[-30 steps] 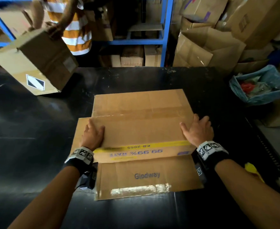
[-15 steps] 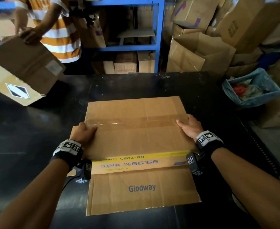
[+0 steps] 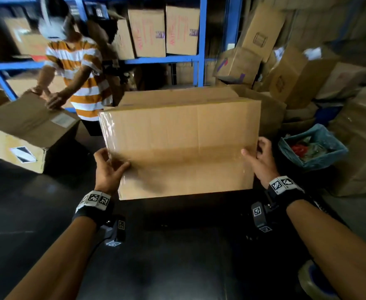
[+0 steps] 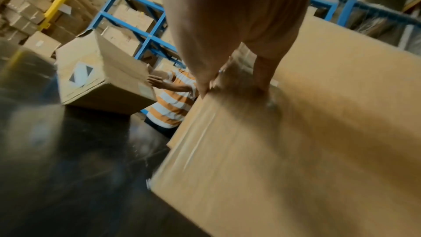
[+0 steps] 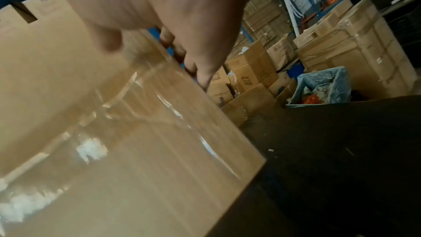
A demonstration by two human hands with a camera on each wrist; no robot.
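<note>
Erecting step: left grip (image 3: 109,167) and right grip (image 3: 262,161) pinch box (image 3: 182,144) edges, upright over counter (image 3: 177,256); next likely needs squaring it open.

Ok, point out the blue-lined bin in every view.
Head: the blue-lined bin is at the right, mid-height, just beyond the right hand.
Left wrist: not in it.
Right wrist: right of centre, behind the dark table's far edge.
Shared landmark: the held cardboard box.
</note>
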